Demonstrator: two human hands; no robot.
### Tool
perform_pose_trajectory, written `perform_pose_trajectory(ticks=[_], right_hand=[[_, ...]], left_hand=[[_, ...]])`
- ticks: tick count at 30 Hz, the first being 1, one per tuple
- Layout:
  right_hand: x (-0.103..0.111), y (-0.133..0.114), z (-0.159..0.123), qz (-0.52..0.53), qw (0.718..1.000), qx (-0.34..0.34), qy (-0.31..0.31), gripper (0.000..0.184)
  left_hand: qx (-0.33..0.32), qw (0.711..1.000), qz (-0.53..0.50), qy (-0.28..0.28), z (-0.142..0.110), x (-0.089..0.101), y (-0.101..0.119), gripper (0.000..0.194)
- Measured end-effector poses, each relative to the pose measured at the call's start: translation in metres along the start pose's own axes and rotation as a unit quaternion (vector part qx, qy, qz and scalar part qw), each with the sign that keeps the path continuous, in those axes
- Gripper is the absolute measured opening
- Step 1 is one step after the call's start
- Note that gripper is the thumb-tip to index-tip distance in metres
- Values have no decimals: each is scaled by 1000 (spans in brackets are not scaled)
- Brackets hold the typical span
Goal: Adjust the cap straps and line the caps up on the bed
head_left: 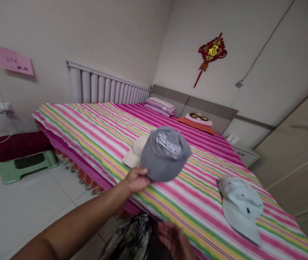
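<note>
My left hand point(137, 179) is stretched out over the striped bed point(94, 126) and grips the rim of a grey cap point(165, 153), which it holds up above the sheet. A cream cap point(135, 151) lies on the bed just behind the grey one, partly hidden by it. A pale blue-white cap point(241, 206) lies on the bed to the right. My right hand point(175, 241) is low near the bed's front edge, blurred, fingers loosely spread with nothing in them.
Folded purple bedding point(160, 106) and a pink pillow point(198, 119) sit at the headboard. A radiator point(108, 88) lines the left wall. A green stool with a dark red cushion point(21, 151) stands on the floor at left. A nightstand point(244, 153) and wardrobe point(300, 151) are at right.
</note>
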State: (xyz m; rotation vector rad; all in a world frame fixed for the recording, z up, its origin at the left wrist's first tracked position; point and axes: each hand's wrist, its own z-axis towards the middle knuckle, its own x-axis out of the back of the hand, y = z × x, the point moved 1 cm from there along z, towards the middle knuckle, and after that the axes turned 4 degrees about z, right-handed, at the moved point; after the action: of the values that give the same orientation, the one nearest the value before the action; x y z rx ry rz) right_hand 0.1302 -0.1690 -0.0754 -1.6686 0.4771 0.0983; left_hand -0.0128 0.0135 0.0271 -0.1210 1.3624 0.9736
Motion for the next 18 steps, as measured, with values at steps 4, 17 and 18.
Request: perform_pose_trajectory(ticks=[4, 17, 18], right_hand=[[-17, -69, -5, 307, 949, 64, 42, 62], [-24, -91, -33, 226, 972, 56, 26, 41], [-23, -91, -35, 216, 974, 55, 31, 39]], left_hand=[[70, 997, -11, -34, -69, 9, -65, 47], [138, 985, -21, -104, -79, 22, -69, 49], [135, 985, -14, -106, -73, 18, -68, 47]])
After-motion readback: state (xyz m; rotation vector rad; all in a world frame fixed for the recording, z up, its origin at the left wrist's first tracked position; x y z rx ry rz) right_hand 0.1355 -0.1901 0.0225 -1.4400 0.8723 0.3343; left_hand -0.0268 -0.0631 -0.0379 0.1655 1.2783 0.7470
